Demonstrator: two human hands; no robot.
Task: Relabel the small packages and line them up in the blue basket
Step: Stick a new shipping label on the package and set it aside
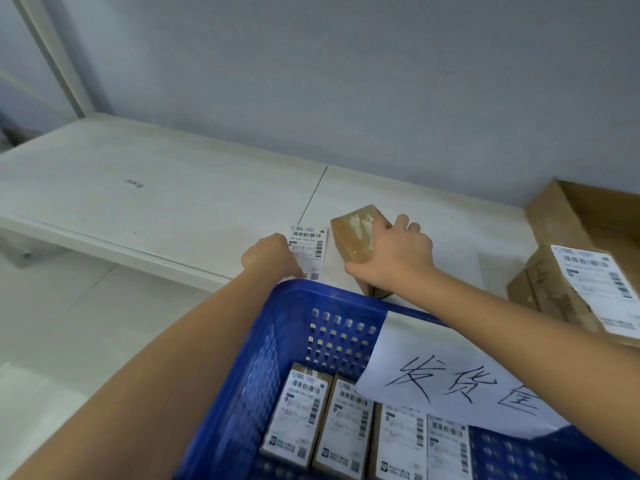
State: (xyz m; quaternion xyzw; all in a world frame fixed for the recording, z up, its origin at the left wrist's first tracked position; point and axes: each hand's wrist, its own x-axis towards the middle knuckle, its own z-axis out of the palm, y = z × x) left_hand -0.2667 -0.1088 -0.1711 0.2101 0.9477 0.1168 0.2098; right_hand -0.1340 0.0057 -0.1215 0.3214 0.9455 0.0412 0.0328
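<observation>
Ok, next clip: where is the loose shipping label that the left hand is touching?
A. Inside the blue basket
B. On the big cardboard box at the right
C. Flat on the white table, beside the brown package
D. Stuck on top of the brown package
C. The label lies flat on the white table under the left hand, just left of the bare brown package that the right hand holds.

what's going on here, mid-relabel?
Yes, it looks so. A person's right hand holds down a small brown package with no label on its top, on the white shelf. The left hand rests on a loose shipping label lying just beside it. Four labelled packages already sit in a row in the blue basket, behind a handwritten paper sign.
</observation>
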